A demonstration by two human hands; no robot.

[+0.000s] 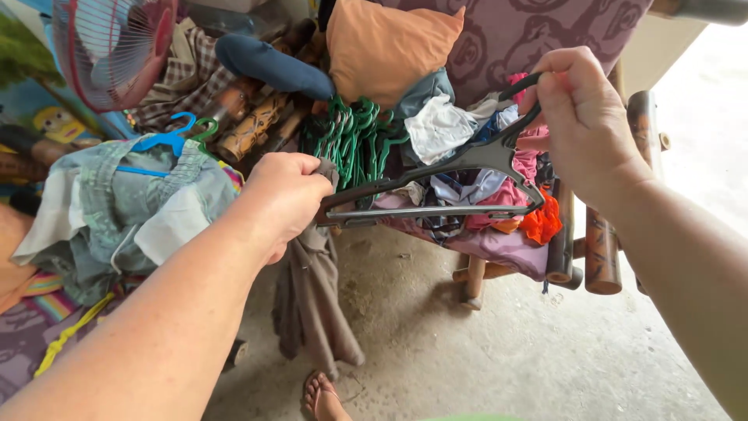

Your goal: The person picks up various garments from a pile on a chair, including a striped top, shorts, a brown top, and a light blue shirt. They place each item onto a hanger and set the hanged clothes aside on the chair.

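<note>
A dark plastic hanger (pixel 436 183) is held up in the air between the two hands, over the heap of clothes (pixel 483 179) on the bamboo bench (pixel 600 249). The right hand (pixel 580 117) pinches it at the hook end, fingers closed around the neck. The left hand (pixel 284 199) is clenched on one shoulder tip of the hanger together with a brownish-grey garment (pixel 312 304), which hangs limp from that fist down toward the concrete floor (pixel 483 351).

The hanger looks light and stiff, a bit springy along its thin bar, so the neck and the shoulder ends seem the safest places to hold it. The garment looks soft and floppy, likely to slide off unless gripped at its collar or waistband.

Behind the hanger lies a bundle of green hangers (pixel 351 140), with an orange cushion (pixel 386 43) above. To the left, a blue hanger (pixel 164 140) sits in a pale shirt (pixel 125 203), and a pink fan (pixel 113 43) stands behind. A sandalled foot (pixel 323 398) shows below.
</note>
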